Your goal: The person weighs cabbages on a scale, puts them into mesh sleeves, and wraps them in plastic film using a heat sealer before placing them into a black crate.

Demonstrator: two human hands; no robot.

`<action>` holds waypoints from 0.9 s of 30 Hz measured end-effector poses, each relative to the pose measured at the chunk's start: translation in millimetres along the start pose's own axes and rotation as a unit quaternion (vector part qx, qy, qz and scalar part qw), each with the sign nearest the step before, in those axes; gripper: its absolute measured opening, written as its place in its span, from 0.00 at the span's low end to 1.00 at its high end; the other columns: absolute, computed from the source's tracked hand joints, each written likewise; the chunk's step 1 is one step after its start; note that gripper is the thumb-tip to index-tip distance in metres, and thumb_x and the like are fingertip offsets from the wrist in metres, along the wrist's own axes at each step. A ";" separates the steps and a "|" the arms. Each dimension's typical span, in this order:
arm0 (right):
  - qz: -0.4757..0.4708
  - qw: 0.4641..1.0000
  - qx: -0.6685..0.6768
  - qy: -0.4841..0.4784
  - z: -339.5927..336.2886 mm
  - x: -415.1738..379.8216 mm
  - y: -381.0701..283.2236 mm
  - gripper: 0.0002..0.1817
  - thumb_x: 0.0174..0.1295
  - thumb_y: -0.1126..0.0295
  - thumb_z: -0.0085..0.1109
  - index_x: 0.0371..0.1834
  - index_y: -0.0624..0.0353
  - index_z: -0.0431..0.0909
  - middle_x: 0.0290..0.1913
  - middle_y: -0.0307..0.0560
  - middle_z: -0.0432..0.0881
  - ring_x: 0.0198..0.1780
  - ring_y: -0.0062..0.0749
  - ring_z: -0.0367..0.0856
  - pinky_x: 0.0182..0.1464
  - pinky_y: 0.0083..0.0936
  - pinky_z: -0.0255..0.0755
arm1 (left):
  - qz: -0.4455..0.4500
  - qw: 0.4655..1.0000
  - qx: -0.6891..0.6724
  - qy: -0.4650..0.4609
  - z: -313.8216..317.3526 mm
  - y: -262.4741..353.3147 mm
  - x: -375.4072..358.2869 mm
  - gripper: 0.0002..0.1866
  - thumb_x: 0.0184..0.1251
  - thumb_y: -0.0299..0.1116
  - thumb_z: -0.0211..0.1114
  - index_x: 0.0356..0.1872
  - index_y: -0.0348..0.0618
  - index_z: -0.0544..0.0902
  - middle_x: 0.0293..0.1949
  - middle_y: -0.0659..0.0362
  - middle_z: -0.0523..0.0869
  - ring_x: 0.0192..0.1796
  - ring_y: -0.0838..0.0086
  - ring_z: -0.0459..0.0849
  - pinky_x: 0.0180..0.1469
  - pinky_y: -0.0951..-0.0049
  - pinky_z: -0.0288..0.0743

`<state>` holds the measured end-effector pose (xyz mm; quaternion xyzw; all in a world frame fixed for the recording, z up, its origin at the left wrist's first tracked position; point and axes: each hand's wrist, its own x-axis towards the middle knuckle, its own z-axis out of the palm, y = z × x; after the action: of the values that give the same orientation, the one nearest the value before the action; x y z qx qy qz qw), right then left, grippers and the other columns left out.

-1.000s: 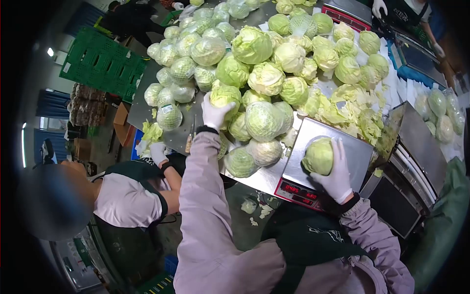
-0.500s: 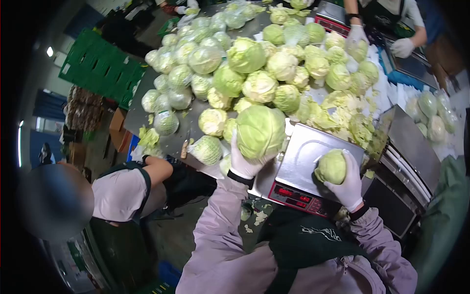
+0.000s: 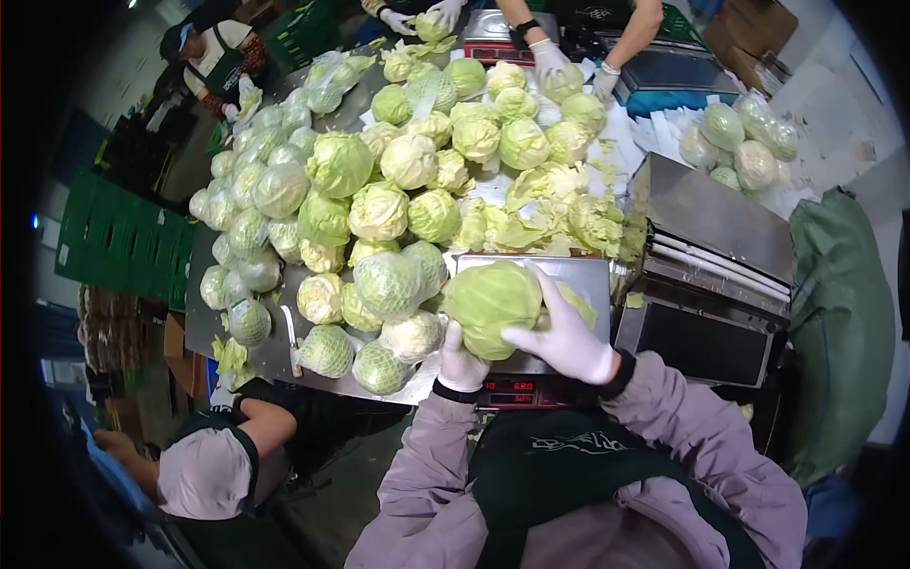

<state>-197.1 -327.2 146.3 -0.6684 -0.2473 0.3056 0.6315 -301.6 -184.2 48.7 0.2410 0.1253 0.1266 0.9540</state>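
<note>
Both of my gloved hands are on a large green cabbage [image 3: 491, 311] held over the front left of a scale [image 3: 592, 272]. My left hand [image 3: 463, 362] supports its lower left side, fingers partly hidden. My right hand [image 3: 572, 339] grips it from the right, with the thumb across its front. Behind my right hand, part of another cabbage [image 3: 580, 305] shows on the metal weighing plate. Red digits glow on the scale's display [image 3: 512, 389]. Left of the scale, net-wrapped cabbages [image 3: 379, 366] lie beside a knife [image 3: 290, 339].
Bare and wrapped cabbages [image 3: 339, 163] crowd the metal table. Loose leaves [image 3: 559, 204] lie behind the scale. A wrapping machine [image 3: 711, 237] stands to the right. Across the table, a co-worker's gloved hands [image 3: 555, 68] touch a cabbage. Another person [image 3: 213, 465] is at lower left.
My right hand has left the smaller cabbage on the scale and taken hold of the large one. My left hand has brought the large cabbage over the scale. The view has turned right.
</note>
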 end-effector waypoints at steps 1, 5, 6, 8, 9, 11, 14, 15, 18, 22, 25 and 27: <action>-0.003 1.000 -0.001 0.005 -6.8 7.6 -2.4 0.50 0.50 0.61 0.73 0.72 0.64 0.51 0.66 0.56 0.66 0.66 0.40 0.66 0.67 0.32 0.60 | 0.012 1.000 0.016 0.014 6.7 5.0 -0.9 0.42 0.61 0.47 0.67 0.70 0.42 0.56 0.68 0.53 0.65 0.69 0.61 0.66 0.70 0.60 0.61; -0.021 0.987 -0.065 -0.148 -30.0 37.6 -7.2 0.53 0.47 0.67 0.75 0.74 0.61 0.49 0.68 0.54 0.65 0.68 0.36 0.64 0.68 0.29 0.59 | 0.042 0.960 0.276 -0.035 13.2 41.1 -0.7 0.48 0.50 0.27 0.74 0.70 0.42 0.53 0.63 0.52 0.68 0.66 0.65 0.67 0.69 0.64 0.60; -0.036 0.978 -0.048 -0.198 -32.9 43.3 -4.5 0.54 0.45 0.66 0.76 0.74 0.61 0.49 0.68 0.55 0.64 0.68 0.37 0.64 0.68 0.30 0.59 | 0.045 0.959 0.278 -0.026 10.9 42.1 -4.8 0.48 0.50 0.27 0.74 0.70 0.42 0.53 0.63 0.52 0.68 0.66 0.65 0.67 0.69 0.64 0.60; -0.068 0.965 -0.123 -0.222 -35.7 56.5 13.6 0.54 0.44 0.65 0.77 0.73 0.61 0.51 0.67 0.56 0.65 0.67 0.40 0.65 0.68 0.31 0.59 | 0.054 0.923 0.381 -0.023 4.0 38.9 -11.2 0.50 0.46 0.21 0.74 0.71 0.42 0.53 0.64 0.52 0.66 0.67 0.65 0.66 0.69 0.64 0.61; -0.077 0.950 -0.164 -0.254 -35.6 61.9 24.2 0.54 0.43 0.65 0.77 0.72 0.61 0.52 0.66 0.57 0.65 0.67 0.42 0.65 0.68 0.31 0.59 | 0.053 0.912 0.406 -0.022 -0.5 35.0 -12.4 0.52 0.43 0.20 0.76 0.71 0.43 0.54 0.65 0.53 0.65 0.67 0.66 0.65 0.69 0.64 0.60; -0.104 0.918 -0.249 -0.289 -32.2 70.8 47.1 0.51 0.42 0.66 0.76 0.70 0.61 0.55 0.63 0.59 0.65 0.66 0.47 0.64 0.69 0.32 0.58 | 0.051 0.877 0.477 0.016 -19.5 18.9 -15.7 0.50 0.41 0.22 0.77 0.69 0.43 0.58 0.65 0.53 0.66 0.68 0.65 0.65 0.69 0.65 0.60; -0.101 0.894 -0.297 -0.319 -31.2 73.7 60.5 0.50 0.42 0.67 0.76 0.70 0.61 0.55 0.65 0.60 0.64 0.67 0.50 0.64 0.69 0.33 0.59 | 0.097 0.759 0.642 0.051 -36.8 5.7 -22.2 0.50 0.39 0.31 0.79 0.68 0.40 0.61 0.63 0.49 0.68 0.66 0.59 0.66 0.68 0.62 0.59; -0.101 0.894 -0.297 -0.321 -31.6 73.1 62.0 0.50 0.42 0.67 0.76 0.70 0.61 0.55 0.65 0.60 0.64 0.67 0.50 0.64 0.69 0.33 0.59 | 0.100 0.742 0.661 0.054 -40.7 2.1 -23.9 0.50 0.39 0.33 0.80 0.67 0.40 0.61 0.63 0.48 0.68 0.65 0.57 0.67 0.68 0.61 0.59; -0.100 0.896 -0.323 -0.289 -33.6 65.9 54.3 0.49 0.43 0.63 0.74 0.69 0.62 0.57 0.64 0.63 0.65 0.64 0.53 0.67 0.67 0.34 0.60 | 0.129 0.698 0.703 0.047 -32.6 3.1 -29.3 0.51 0.38 0.33 0.80 0.67 0.37 0.61 0.61 0.46 0.70 0.65 0.56 0.68 0.68 0.61 0.60; -0.071 0.903 -0.354 -0.235 -66.5 50.0 30.2 0.41 0.56 0.56 0.65 0.68 0.64 0.59 0.61 0.63 0.71 0.61 0.55 0.70 0.63 0.36 0.65 | 0.111 0.741 0.661 0.027 -25.9 9.0 -31.8 0.50 0.42 0.32 0.78 0.68 0.31 0.57 0.62 0.44 0.69 0.67 0.57 0.67 0.69 0.63 0.58; -0.100 0.903 -0.347 -0.232 -122.5 42.7 0.2 0.31 0.62 0.54 0.59 0.63 0.63 0.68 0.56 0.63 0.76 0.57 0.53 0.75 0.60 0.35 0.68 | 0.088 0.750 0.654 0.046 -32.3 7.1 -38.8 0.55 0.44 0.32 0.78 0.71 0.31 0.51 0.67 0.42 0.63 0.70 0.58 0.62 0.71 0.63 0.55; -0.031 0.907 -0.386 -0.162 -165.7 46.4 -27.4 0.25 0.64 0.56 0.56 0.61 0.58 0.72 0.52 0.60 0.80 0.54 0.50 0.79 0.55 0.35 0.72 | 0.065 0.773 0.630 0.047 -36.5 6.4 -40.0 0.57 0.44 0.33 0.78 0.72 0.31 0.47 0.70 0.42 0.59 0.72 0.58 0.58 0.72 0.64 0.52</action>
<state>-44.1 -406.6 171.8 -0.7931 -0.4658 0.2707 0.2842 -351.2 -175.2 27.9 0.7892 0.2057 0.0927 0.5712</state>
